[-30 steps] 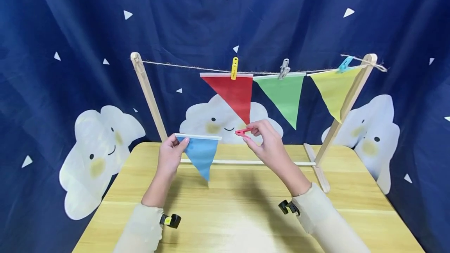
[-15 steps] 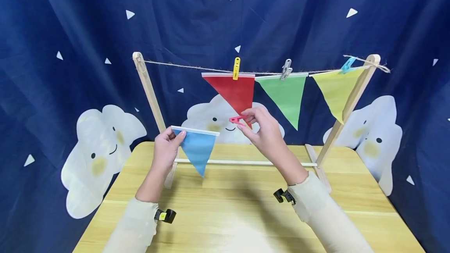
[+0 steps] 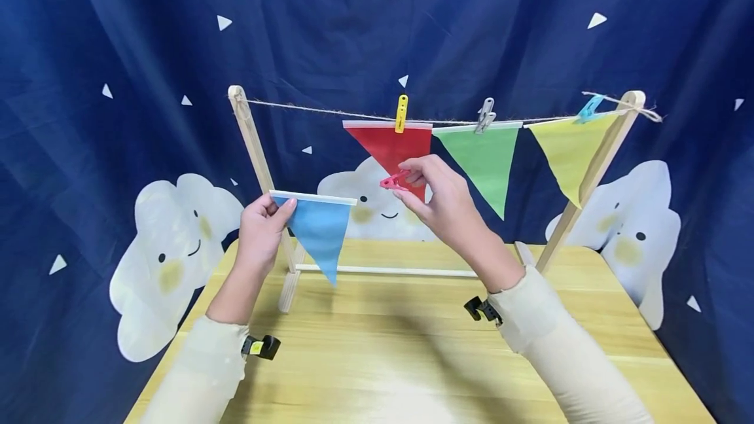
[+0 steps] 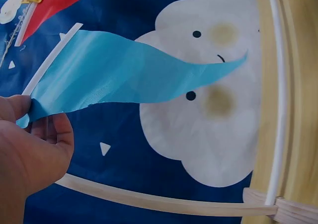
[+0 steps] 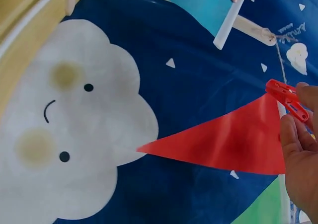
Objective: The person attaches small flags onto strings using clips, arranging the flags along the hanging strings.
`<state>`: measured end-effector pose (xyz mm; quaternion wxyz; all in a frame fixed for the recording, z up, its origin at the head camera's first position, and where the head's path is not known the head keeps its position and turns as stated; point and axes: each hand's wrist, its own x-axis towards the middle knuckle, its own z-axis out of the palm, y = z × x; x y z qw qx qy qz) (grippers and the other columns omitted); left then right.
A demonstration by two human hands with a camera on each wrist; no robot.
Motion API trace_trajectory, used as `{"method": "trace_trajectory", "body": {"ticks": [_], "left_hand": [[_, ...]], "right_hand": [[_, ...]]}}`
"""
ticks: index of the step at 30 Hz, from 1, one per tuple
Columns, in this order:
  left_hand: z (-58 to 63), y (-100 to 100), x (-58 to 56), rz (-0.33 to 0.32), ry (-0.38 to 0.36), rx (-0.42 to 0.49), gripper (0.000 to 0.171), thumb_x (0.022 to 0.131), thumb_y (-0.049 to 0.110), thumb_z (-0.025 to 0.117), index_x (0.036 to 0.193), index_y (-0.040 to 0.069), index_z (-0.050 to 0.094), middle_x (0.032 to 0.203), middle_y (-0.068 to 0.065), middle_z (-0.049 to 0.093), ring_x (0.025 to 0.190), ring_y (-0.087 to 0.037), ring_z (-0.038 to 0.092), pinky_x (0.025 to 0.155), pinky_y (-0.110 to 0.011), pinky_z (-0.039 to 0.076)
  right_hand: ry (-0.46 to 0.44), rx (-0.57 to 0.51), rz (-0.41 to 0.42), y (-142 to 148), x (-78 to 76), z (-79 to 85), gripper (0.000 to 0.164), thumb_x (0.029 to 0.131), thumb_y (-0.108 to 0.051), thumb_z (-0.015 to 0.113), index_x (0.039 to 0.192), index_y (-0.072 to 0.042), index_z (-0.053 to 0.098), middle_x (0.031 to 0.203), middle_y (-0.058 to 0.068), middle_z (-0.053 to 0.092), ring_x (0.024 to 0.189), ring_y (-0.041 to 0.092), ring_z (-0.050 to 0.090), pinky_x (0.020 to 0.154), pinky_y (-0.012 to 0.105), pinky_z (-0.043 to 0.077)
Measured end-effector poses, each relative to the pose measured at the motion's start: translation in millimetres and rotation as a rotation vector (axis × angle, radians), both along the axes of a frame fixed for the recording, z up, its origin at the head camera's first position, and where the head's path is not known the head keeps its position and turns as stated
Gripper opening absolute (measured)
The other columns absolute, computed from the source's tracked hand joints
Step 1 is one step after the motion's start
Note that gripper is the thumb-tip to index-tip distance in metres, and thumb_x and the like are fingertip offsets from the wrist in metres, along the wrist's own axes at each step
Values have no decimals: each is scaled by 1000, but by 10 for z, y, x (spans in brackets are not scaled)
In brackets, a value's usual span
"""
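Note:
My left hand (image 3: 262,231) pinches a blue triangular pennant (image 3: 321,231) by the left end of its white top strip, thumb in front. The pennant hangs point down, below the left stretch of the twine (image 3: 312,108). A red clothespin (image 3: 396,180) is held between the thumb and fingers of my right hand (image 3: 442,198), its nose pointing left. In the head view that hand overlaps the lower part of the red pennant (image 3: 391,142). The right wrist view shows the red clothespin (image 5: 288,100) close up at the fingertips.
A yellow clothespin (image 3: 401,114) clips the red pennant to the twine. To its right hang a green pennant (image 3: 485,156) on a grey clothespin (image 3: 485,115) and a yellow pennant (image 3: 571,149) on a light-blue one. Wooden posts (image 3: 253,142) carry the twine above the wooden table (image 3: 365,345).
Both hands have risen toward the twine. The left hand has also moved left with the blue pennant, and the right hand has lifted the red clothespin in front of the red pennant.

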<state>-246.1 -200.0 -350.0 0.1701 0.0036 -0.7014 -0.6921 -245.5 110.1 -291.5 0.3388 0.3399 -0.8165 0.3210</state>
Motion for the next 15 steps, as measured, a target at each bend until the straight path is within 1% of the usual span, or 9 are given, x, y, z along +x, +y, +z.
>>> {"method": "trace_trajectory", "body": {"ticks": [4, 6, 11, 15], "left_hand": [[88, 2, -10, -9, 7, 28, 18, 100, 14, 69, 105, -2, 66, 75, 10, 61, 72, -5, 55, 68, -18, 50], [130, 7, -22, -13, 18, 53, 17, 99, 14, 70, 104, -2, 67, 73, 9, 59, 71, -6, 53, 67, -18, 49], [237, 18, -76, -14, 65, 132, 11, 98, 11, 70, 101, 0, 69, 72, 7, 62, 68, -6, 54, 64, -18, 48], [307, 25, -107, -12, 85, 171, 13, 99, 10, 69, 103, -2, 68, 70, 7, 61, 64, -6, 51, 61, -18, 44]], "right_hand": [[1, 13, 33, -48, -7, 107, 45, 83, -13, 88, 120, -2, 65, 110, 11, 68, 92, 19, 69, 81, 36, 63], [15, 15, 48, -84, -25, 148, 44, 84, -13, 87, 120, -2, 65, 109, 11, 69, 92, 20, 69, 82, 36, 62], [57, 14, 65, -176, -63, 272, 42, 86, -15, 85, 121, -2, 66, 109, 12, 70, 92, 20, 70, 83, 34, 61], [69, 37, 83, -230, -85, 381, 43, 86, -14, 85, 123, -1, 66, 108, 12, 69, 93, 20, 69, 84, 33, 61]]}}
